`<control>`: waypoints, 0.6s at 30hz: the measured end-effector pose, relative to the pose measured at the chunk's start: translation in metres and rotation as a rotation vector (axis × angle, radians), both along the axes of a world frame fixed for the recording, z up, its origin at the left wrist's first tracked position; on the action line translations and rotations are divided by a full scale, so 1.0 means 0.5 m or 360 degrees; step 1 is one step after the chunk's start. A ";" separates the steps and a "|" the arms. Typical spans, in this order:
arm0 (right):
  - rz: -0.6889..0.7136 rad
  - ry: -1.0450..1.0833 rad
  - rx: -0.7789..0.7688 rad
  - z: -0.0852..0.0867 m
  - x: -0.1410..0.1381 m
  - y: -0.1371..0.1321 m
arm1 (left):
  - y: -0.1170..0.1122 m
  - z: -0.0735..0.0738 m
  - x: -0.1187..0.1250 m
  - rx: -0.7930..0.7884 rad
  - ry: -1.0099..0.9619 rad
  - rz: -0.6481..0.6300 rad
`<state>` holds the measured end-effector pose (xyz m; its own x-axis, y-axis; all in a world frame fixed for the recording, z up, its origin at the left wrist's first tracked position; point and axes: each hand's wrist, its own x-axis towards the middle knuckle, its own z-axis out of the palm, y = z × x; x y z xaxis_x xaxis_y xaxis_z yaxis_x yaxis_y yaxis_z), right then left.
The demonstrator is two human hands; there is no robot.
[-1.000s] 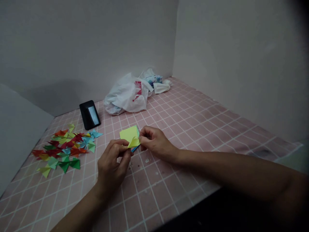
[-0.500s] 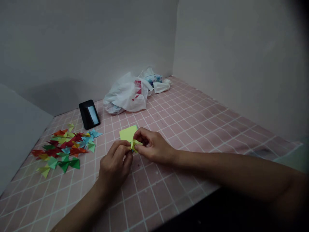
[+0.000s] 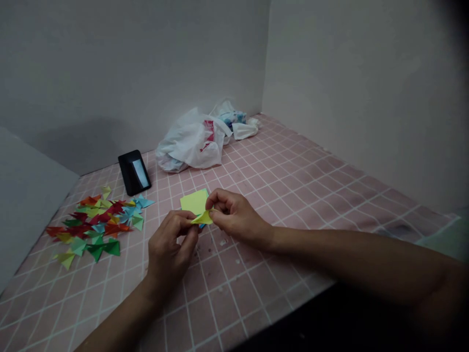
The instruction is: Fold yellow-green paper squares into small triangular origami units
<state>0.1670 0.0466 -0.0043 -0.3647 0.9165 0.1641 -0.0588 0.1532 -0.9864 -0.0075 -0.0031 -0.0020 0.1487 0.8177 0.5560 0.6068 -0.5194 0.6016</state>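
Between my two hands is a small folded yellow paper (image 3: 202, 218), pointed at its left end. My left hand (image 3: 171, 240) pinches that left end between thumb and fingers. On the other side, my right hand (image 3: 234, 215) grips the upper right corner with thumb and index finger, its other fingers curled. Just behind the folded paper lies a stack of square paper sheets (image 3: 193, 201), yellow on top with blue-green edges showing beneath. My hands partly cover the stack's near side.
Many-coloured folded paper shapes (image 3: 98, 222) lie in a pile at the left. Behind them a black phone (image 3: 134, 172) rests tilted. A white plastic bag (image 3: 190, 142) and a smaller bundle (image 3: 238, 122) stand near the wall. Pink checked cloth (image 3: 293, 186) covers the table.
The folded paper has turned and now shows a flatter, pointed side. My left thumb has moved away from the index finger a little; my right hand has shifted slightly right.
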 end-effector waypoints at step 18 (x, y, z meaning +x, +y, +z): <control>0.0335 -0.0063 -0.0300 0.005 0.003 -0.002 | 0.022 -0.008 -0.002 -0.1205 -0.1390 -0.0177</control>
<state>0.1683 0.0458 -0.0018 -0.5529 0.8330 -0.0203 -0.0310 -0.0448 -0.9985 -0.0084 0.0081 -0.0059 0.0480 0.9915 -0.1210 -0.1943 0.1281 0.9725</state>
